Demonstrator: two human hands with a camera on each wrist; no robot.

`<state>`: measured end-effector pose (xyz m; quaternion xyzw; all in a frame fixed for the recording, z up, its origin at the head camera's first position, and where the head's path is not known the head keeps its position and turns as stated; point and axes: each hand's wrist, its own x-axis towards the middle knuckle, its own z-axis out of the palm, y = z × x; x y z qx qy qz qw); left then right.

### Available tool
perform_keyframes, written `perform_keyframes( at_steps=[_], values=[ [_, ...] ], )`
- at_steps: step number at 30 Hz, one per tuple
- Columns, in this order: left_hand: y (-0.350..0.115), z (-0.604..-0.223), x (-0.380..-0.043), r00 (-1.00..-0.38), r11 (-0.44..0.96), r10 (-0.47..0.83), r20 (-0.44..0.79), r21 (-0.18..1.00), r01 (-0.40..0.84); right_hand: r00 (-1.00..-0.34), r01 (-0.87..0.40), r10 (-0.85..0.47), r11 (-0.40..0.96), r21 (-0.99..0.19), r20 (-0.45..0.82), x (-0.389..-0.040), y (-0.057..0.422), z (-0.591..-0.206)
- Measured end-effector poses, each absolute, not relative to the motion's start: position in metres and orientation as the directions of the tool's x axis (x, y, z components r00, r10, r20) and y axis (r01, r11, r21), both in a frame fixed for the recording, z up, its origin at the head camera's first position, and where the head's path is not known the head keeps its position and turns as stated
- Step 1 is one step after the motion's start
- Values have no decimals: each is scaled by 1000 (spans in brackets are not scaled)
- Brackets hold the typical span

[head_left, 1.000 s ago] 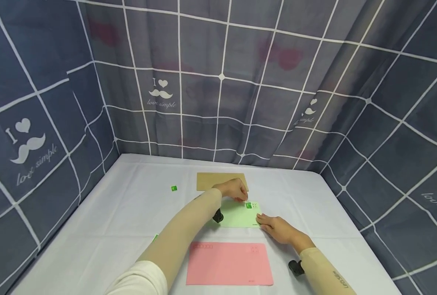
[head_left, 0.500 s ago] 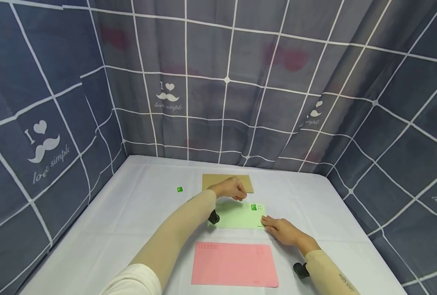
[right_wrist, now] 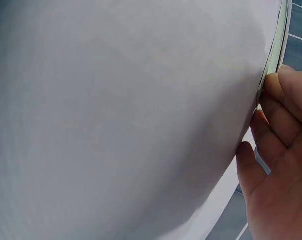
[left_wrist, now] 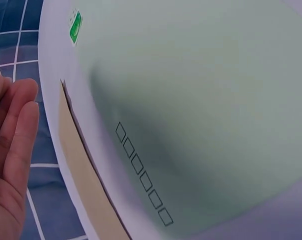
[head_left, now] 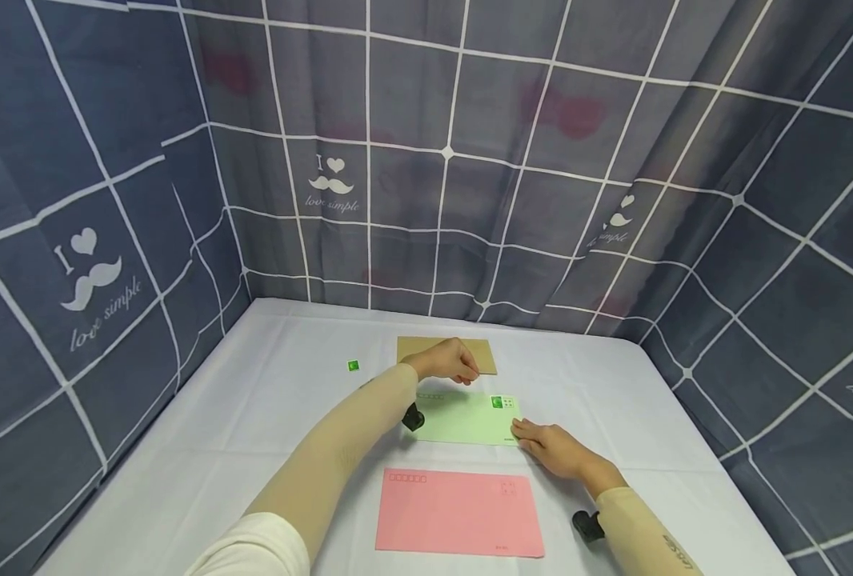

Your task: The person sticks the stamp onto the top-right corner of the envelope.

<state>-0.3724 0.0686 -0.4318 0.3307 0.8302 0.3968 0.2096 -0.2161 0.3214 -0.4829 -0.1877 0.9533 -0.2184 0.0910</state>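
Note:
A light green envelope (head_left: 462, 424) lies flat on the table, its green stamp (head_left: 497, 402) at the upper right beside the printed squares. Above the envelope's far edge hovers my left hand (head_left: 446, 362), apart from the paper. Its fingers (left_wrist: 22, 135) bend loosely in the left wrist view, and I see nothing held in them. My right hand (head_left: 552, 450) rests on the table with its fingertips on the envelope's right edge. In the right wrist view the fingers (right_wrist: 278, 122) touch the surface near a thin green edge (right_wrist: 275, 47).
Closer to me lies a pink envelope (head_left: 459, 514). Behind the left hand is a brown envelope (head_left: 480, 356), partly covered by it. One loose green stamp (head_left: 354, 366) sits at the back left of the white table (head_left: 282, 384). A gridded curtain (head_left: 398, 192) surrounds the table.
My left hand has lifted off the stamp area and drawn back slightly left. The right hand stays at the envelope's edge. The head view has shifted a little.

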Motion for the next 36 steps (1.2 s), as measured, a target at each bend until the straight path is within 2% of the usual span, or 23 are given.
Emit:
perform_keyframes(
  at_steps=[25, 36],
  values=[
    [41, -422, -374, -692, 451, 720, -55, 795, 406, -927, -276, -359, 846, -456, -104, -217, 316, -482],
    [30, -413, -370, -699, 459, 713, -52, 789, 409, -922, -305, -378, 844, -441, -86, -218, 316, -480]
  ],
)
